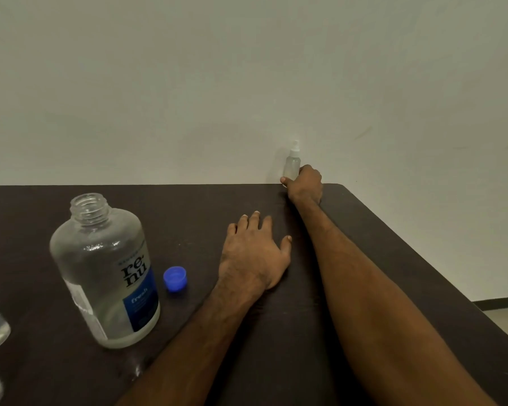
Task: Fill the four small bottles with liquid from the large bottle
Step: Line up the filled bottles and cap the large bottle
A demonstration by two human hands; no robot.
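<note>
Right hand point(304, 183) grips a small spray bottle point(292, 164), upright at the far edge of the table point(393, 259), one o'clock from the left hand point(252, 253), which lies flat with fingers spread. The uncapped large bottle point(106, 271) stands at its nine o'clock, with the blue cap point(175, 278) between.

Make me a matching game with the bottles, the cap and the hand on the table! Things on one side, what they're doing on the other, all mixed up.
Things:
1. big bottle
2. blue cap
3. small spray bottle
4. left hand

What they're doing:
A. resting flat on the table, holding nothing
B. gripped by the right hand at the table's far edge
C. standing up with its top open
D. lying beside the big bottle

Pairs: 1-C, 2-D, 3-B, 4-A
</note>
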